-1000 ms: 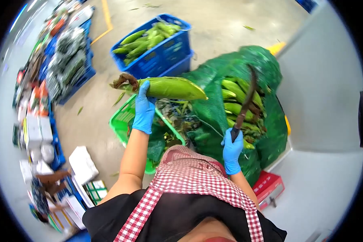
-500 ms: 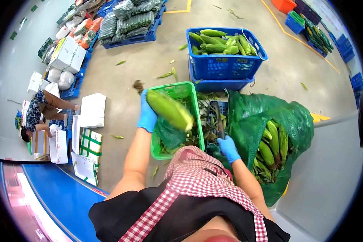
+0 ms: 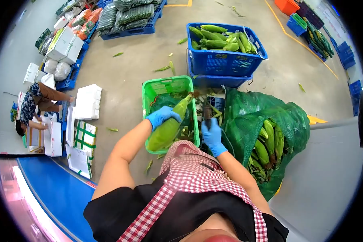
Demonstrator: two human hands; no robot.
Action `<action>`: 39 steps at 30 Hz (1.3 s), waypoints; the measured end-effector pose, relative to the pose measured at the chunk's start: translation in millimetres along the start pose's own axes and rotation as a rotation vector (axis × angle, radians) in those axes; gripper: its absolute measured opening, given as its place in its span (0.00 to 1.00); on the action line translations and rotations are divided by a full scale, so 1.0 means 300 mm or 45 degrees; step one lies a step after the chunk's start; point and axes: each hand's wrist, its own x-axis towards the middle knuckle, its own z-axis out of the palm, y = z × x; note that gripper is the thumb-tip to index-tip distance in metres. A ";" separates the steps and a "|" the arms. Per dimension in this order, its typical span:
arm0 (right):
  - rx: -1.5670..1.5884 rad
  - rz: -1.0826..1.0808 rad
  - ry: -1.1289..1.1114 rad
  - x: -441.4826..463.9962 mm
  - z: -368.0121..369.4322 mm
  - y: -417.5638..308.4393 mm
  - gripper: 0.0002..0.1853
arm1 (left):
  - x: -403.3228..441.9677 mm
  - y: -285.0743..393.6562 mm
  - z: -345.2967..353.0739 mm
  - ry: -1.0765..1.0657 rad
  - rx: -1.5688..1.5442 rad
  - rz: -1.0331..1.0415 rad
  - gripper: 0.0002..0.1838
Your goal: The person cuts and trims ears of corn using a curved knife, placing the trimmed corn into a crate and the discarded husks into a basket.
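Note:
My left hand [image 3: 164, 116], in a blue glove, is wrapped round a green ear of corn [image 3: 163, 134] above the green crate [image 3: 145, 94]. The corn's brown silk end points up and right, near the knife. In my gloved right hand [image 3: 212, 135] is the dark handle of a knife [image 3: 207, 109]; its blade is blurred over the husk scraps. Right of that hand, a green mesh sack [image 3: 246, 111] lies open with several ears of corn [image 3: 261, 153] inside.
Ahead, a blue crate [image 3: 226, 63] full of corn is stacked on another blue crate. White foam boxes [image 3: 88, 101] lie at the left, where another person [image 3: 38, 101] bends over. A grey panel [image 3: 330, 161] stands at the right.
The corn in my left hand has swung round, its silk end now toward the knife. My right hand has moved left from the sack with the knife, toward the corn.

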 end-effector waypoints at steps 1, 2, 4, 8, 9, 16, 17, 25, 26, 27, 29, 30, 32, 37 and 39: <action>-0.272 0.156 -0.448 -0.044 0.024 0.090 0.12 | -0.029 0.033 -0.012 -0.007 -0.072 -0.199 0.14; -0.546 0.294 -0.883 -0.071 0.031 0.193 0.16 | 0.016 -0.015 -0.053 0.022 -0.012 -0.293 0.13; -0.501 0.455 -0.995 -0.209 0.027 0.379 0.21 | 0.029 -0.070 -0.133 0.124 -0.033 -0.290 0.14; -0.379 0.830 -0.874 -0.312 -0.095 0.401 0.21 | 0.116 -0.057 -0.204 0.169 -0.388 -0.126 0.15; -0.351 0.875 -0.889 -0.311 -0.123 0.405 0.21 | 0.151 0.018 -0.180 0.216 -0.563 -0.026 0.14; 0.022 1.207 -0.446 -0.370 -0.270 0.342 0.19 | 0.667 0.646 -0.051 0.057 -1.221 0.477 0.19; 0.125 1.271 -0.352 -0.385 -0.293 0.320 0.18 | 0.621 0.731 0.080 0.336 -0.949 0.271 0.18; 0.055 1.192 0.604 -0.750 -0.448 0.251 0.16 | 0.756 0.232 0.974 -0.577 0.106 -0.186 0.14; 0.124 1.295 0.772 -0.814 -0.450 0.260 0.16 | 0.790 0.140 1.087 -0.624 0.237 -0.177 0.14; 0.194 1.384 0.933 -0.886 -0.445 0.279 0.15 | 0.759 0.070 1.201 -0.713 0.351 -0.091 0.16; 0.380 1.404 1.292 -1.023 -0.416 0.317 0.07 | 0.734 -0.099 1.414 -0.870 0.730 0.234 0.19; 0.523 1.466 1.427 -1.053 -0.443 0.302 0.08 | 0.756 -0.198 1.510 -0.938 0.993 0.485 0.21; 0.830 1.587 1.684 -1.101 -0.488 0.234 0.08 | 0.738 -0.343 1.654 -1.049 1.200 0.715 0.24; 0.828 1.548 1.856 -1.312 -0.384 0.228 0.07 | 0.801 -0.598 1.815 -1.577 2.125 0.565 0.31; 0.857 1.620 1.920 -1.313 -0.358 0.194 0.06 | 0.666 -0.511 1.856 -1.378 2.176 0.399 0.31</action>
